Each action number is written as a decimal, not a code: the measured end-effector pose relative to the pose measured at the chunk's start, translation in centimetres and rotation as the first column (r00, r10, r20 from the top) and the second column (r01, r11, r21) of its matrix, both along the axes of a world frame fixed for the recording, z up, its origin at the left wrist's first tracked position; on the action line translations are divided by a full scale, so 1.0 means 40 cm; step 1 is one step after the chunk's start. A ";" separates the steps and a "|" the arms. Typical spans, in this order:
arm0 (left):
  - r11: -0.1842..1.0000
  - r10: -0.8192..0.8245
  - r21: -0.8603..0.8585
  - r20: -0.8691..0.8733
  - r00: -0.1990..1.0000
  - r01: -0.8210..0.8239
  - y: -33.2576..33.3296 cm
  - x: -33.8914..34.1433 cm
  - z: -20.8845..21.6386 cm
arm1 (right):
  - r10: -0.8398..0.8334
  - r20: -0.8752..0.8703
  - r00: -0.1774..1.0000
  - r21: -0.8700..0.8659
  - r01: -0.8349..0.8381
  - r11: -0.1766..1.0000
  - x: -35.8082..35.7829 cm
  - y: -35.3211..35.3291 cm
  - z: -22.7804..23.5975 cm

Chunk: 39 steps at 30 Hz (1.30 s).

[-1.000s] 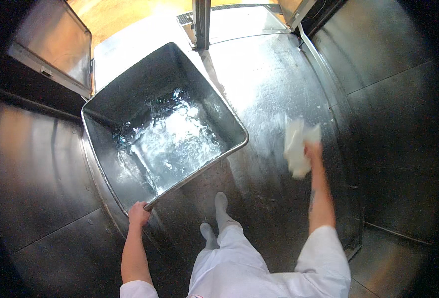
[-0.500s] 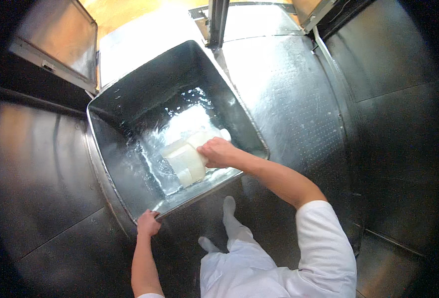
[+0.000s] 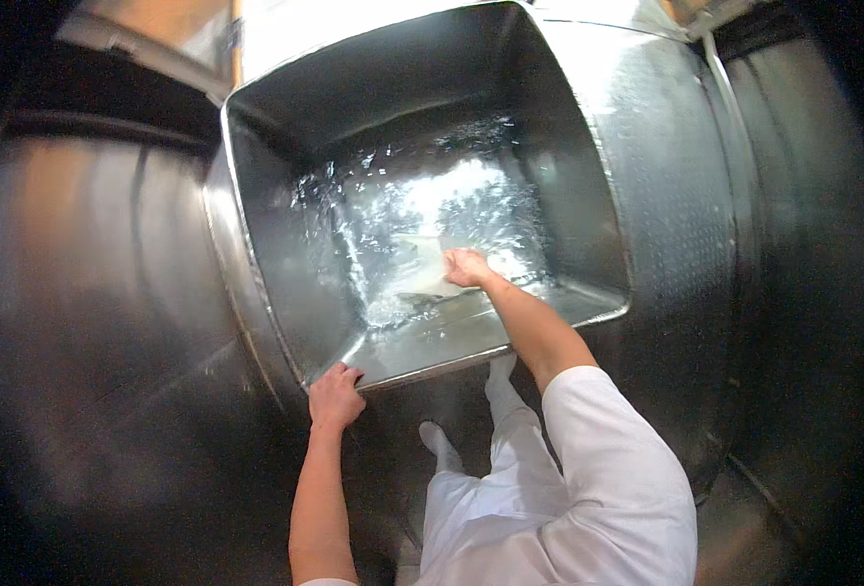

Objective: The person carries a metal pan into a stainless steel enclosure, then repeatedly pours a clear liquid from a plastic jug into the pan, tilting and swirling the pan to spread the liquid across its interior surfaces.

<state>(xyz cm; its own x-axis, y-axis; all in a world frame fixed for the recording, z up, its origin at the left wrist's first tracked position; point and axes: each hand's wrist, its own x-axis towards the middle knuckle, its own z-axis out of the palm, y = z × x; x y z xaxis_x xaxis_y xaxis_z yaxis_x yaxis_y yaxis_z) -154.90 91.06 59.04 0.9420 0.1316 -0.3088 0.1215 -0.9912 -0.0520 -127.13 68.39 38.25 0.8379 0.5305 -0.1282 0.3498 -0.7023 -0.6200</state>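
Note:
A deep square metal tub stands tilted in front of me, with rippling water in its bottom. My left hand grips the tub's near left corner, its fingers curled over the rim. My right hand reaches down inside, closed around a pale plastic scoop shaped like a jug. The scoop lies low in the water near the front wall. Glare and splashes blur its outline, and part of it is under the surface.
Metal walls rise on the left, and a metal panel on the right. A dimpled metal surface borders the tub's right side. My legs in white trousers and white footwear are just below the near rim.
The scoop has gone from showing clearly above the water to lying partly under it, still in my right hand. The water is more stirred. The view has shifted, and my left hand stays on the rim.

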 end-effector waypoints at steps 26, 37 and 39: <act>0.983 -0.183 -0.037 -0.023 0.983 0.182 -1.234 -1.348 -0.698 | -0.181 -0.709 0.682 0.027 -0.229 -0.973 -2.548 -1.722 -0.697; 0.977 -0.211 0.045 0.076 0.974 0.208 -1.074 -1.300 -0.730 | 0.341 -0.936 -0.089 -0.205 -0.649 -0.732 -3.623 -1.252 -1.328; 0.944 -0.291 0.189 0.085 0.953 0.272 -1.042 -1.266 -0.705 | 0.216 -0.946 -0.241 -0.087 -0.454 -0.887 -3.680 -1.185 -1.302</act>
